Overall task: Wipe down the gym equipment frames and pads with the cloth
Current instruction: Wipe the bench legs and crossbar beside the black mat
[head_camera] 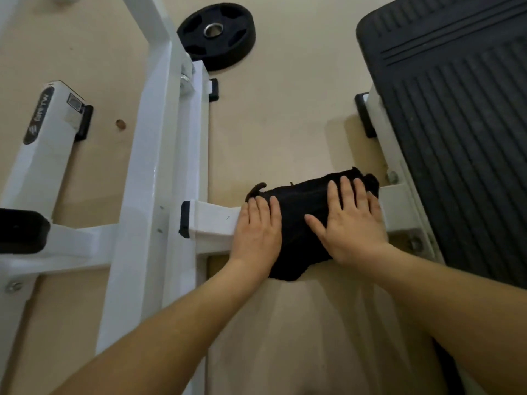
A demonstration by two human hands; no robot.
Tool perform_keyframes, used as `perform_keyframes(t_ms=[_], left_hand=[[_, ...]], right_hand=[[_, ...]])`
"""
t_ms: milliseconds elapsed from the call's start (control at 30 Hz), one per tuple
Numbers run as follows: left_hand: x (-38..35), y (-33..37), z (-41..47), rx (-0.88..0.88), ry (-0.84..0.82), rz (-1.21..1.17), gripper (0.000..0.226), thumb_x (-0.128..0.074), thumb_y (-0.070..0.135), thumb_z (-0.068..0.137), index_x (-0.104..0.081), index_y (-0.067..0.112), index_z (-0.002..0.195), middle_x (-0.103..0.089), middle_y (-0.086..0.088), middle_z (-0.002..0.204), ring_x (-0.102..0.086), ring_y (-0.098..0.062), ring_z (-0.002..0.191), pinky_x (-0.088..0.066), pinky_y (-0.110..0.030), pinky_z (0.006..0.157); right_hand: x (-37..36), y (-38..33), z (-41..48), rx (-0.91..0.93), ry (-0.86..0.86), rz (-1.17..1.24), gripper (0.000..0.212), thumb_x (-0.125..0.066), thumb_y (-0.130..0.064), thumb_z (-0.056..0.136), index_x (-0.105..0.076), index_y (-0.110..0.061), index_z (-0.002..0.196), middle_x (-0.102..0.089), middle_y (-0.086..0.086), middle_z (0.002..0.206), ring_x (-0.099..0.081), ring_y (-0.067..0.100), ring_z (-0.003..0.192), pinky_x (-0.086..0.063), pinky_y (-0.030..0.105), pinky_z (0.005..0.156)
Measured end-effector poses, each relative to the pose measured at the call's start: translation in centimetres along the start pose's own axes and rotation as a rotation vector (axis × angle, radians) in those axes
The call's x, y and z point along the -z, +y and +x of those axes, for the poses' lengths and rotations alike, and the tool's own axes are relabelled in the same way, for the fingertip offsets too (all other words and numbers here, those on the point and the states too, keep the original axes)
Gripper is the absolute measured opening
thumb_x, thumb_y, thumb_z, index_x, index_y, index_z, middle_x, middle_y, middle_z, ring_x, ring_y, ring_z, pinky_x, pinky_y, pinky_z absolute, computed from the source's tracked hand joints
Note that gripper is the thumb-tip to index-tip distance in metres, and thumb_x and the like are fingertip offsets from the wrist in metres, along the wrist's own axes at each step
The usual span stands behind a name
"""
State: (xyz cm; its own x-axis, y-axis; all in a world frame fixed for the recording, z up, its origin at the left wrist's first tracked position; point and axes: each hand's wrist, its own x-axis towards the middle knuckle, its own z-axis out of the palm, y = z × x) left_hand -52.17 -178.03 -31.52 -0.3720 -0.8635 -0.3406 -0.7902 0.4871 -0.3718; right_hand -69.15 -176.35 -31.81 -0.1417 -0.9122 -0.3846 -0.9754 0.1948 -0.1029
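Head view: a person leans over a low white crossbar (212, 220) of a gym frame, with a black cloth (302, 226) draped across its top and both hands laid flat on it. The left hand (258, 233) covers the cloth's left edge where it meets bare paint. The right hand (350, 228) presses the cloth's right half, near the bolted joint under a ribbed black pad (456, 138). The fingers (346, 192) of both hands are straight and slightly spread, clamped on nothing.

The near edge of the cloth hangs off the bar toward the floor (285, 115). A weight plate (216, 35) lies well apart, beyond a white upright (154, 166).

The cloth looks soft, light and limp, so it is likely to bunch or slide on the glossy paint unless weighted from above. Flat palms over its middle seem the surest hold. Gathering the hanging flap would suit the bar's sides. The bar itself appears rigid and fixed and should take firm pressure.
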Motion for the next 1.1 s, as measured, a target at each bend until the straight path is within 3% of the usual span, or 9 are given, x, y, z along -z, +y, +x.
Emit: perform_keyframes(t_ms=[100, 167, 300, 467, 667, 767, 833, 967, 1100], left_hand=[[0.4, 2.7, 1.2, -0.024, 0.156, -0.181, 0.058, -0.017, 0.016, 0.094, -0.024, -0.003, 0.148, -0.036, -0.029, 0.146, -0.036, -0.04, 0.137, -0.026, -0.046, 0.114], [0.3, 2.8, 1.0, -0.092, 0.178, -0.17, 0.06, -0.01, 0.02, 0.094, -0.013, -0.002, 0.15, -0.022, -0.03, 0.153, -0.023, -0.041, 0.142, -0.019, -0.046, 0.116], [-0.5, -2.0, -2.3, -0.148, 0.017, 0.199, 0.064, -0.014, 0.03, 0.103, 0.018, -0.006, 0.145, 0.01, -0.03, 0.156, 0.004, -0.042, 0.146, 0.003, -0.053, 0.116], [0.8, -6.2, -4.2, -0.14, -0.047, 0.458, 0.069, -0.029, 0.034, 0.103, 0.005, -0.004, 0.149, -0.003, -0.028, 0.156, -0.003, -0.041, 0.146, 0.003, -0.058, 0.114], [2.5, -5.0, -0.3, -0.187, -0.13, 0.384, 0.07, -0.051, 0.023, 0.095, -0.015, -0.01, 0.145, -0.045, -0.021, 0.133, -0.048, -0.033, 0.118, -0.038, -0.04, 0.1], [2.9, -3.4, 1.2, -0.163, -0.194, 0.343, 0.078, -0.046, 0.03, 0.097, -0.001, -0.009, 0.148, -0.048, -0.018, 0.132, -0.051, -0.028, 0.113, -0.038, -0.033, 0.085], [2.9, -3.4, 0.5, -0.145, -0.19, 0.411, 0.082, -0.049, 0.034, 0.095, -0.004, -0.009, 0.148, -0.048, -0.018, 0.131, -0.049, -0.029, 0.115, -0.036, -0.036, 0.094], [5.0, -7.9, -1.3, 0.008, -0.214, 0.258, 0.044, -0.058, 0.027, 0.086, -0.049, 0.014, 0.127, -0.056, -0.005, 0.118, -0.049, -0.025, 0.113, -0.023, -0.047, 0.109], [7.2, -10.9, -1.6, -0.002, -0.207, 0.216, 0.012, -0.059, 0.029, 0.084, -0.056, 0.023, 0.094, -0.052, 0.003, 0.081, -0.051, -0.02, 0.096, -0.03, -0.041, 0.102]], right_hand=[[-0.1, -0.1, -1.5, -0.12, 0.01, 0.066, 0.079, -0.012, -0.062, 0.094, 0.015, -0.014, 0.151, 0.018, 0.011, 0.159, 0.018, 0.032, 0.145, 0.004, 0.046, 0.119], [-0.8, -0.3, -2.8, -0.087, 0.024, 0.072, 0.078, -0.016, -0.059, 0.096, 0.016, -0.013, 0.15, 0.021, 0.013, 0.158, 0.02, 0.034, 0.144, 0.005, 0.046, 0.118], [-2.7, -3.1, -4.9, 0.202, 0.045, -0.004, 0.084, -0.032, -0.054, 0.097, 0.023, -0.014, 0.145, 0.03, 0.012, 0.152, 0.025, 0.032, 0.142, 0.011, 0.044, 0.114], [-1.7, -7.9, -1.0, 0.41, 0.056, -0.059, 0.069, -0.028, -0.036, 0.102, 0.016, -0.013, 0.15, 0.02, 0.011, 0.158, 0.018, 0.031, 0.145, 0.007, 0.043, 0.117], [-1.1, -0.4, -3.1, 0.136, 0.021, -0.157, 0.067, -0.024, -0.022, 0.101, 0.022, -0.011, 0.148, 0.024, 0.019, 0.155, 0.019, 0.038, 0.143, 0.001, 0.049, 0.117], [-0.2, 0.9, -4.0, -0.013, -0.044, -0.119, 0.065, -0.021, -0.017, 0.1, 0.023, -0.006, 0.147, 0.024, 0.024, 0.153, 0.018, 0.04, 0.143, 0.0, 0.052, 0.118], [0.0, -0.8, -3.9, -0.016, -0.062, -0.093, 0.066, -0.023, -0.017, 0.099, 0.021, -0.001, 0.146, 0.021, 0.029, 0.152, 0.017, 0.043, 0.142, 0.003, 0.052, 0.116], [-1.0, -7.6, -4.0, 0.245, -0.073, -0.021, 0.078, -0.036, -0.022, 0.097, 0.022, -0.002, 0.146, 0.026, 0.028, 0.151, 0.021, 0.042, 0.142, 0.005, 0.049, 0.117], [-0.9, -15.0, -3.3, 0.338, -0.098, 0.383, 0.089, -0.048, -0.033, 0.093, 0.013, -0.001, 0.149, 0.012, 0.018, 0.158, 0.011, 0.031, 0.147, 0.0, 0.044, 0.12]])
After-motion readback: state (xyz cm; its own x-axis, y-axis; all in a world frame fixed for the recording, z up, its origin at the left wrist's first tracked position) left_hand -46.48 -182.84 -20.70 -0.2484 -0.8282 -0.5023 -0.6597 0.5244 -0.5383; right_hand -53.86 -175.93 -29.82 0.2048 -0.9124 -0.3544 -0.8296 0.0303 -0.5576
